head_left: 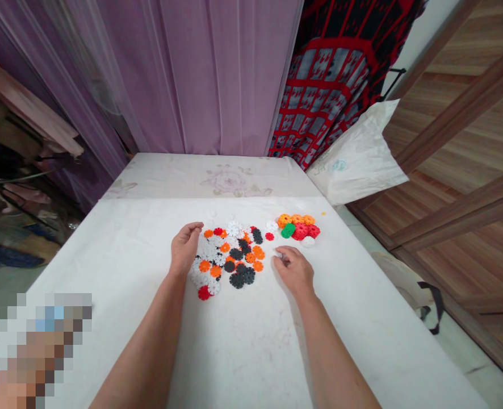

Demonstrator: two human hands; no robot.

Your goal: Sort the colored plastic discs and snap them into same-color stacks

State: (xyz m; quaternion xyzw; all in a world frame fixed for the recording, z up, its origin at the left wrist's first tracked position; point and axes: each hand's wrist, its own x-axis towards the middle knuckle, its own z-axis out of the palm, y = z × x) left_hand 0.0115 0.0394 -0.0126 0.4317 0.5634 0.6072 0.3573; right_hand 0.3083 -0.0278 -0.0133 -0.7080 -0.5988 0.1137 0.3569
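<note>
A loose pile of flat notched discs (pixel 235 254) in white, black, orange and red lies mid-table. At its left edge is my left hand (pixel 187 247), fingers pressed together; anything between them is too small to make out. To the right of the pile, my right hand (pixel 293 269) pinches a white disc (pixel 277 254). Beyond that hand stand stacked discs: orange ones (pixel 296 220), a green one (pixel 288 230), red ones (pixel 306 230) and white ones (pixel 271 226).
A white cloth covers the table (pixel 243 352), with a flowered strip at the far end. A white bag (pixel 357 159) stands beyond the right edge. Purple curtains (pixel 217 74) hang behind. A blurred patch (pixel 34 358) covers the lower left.
</note>
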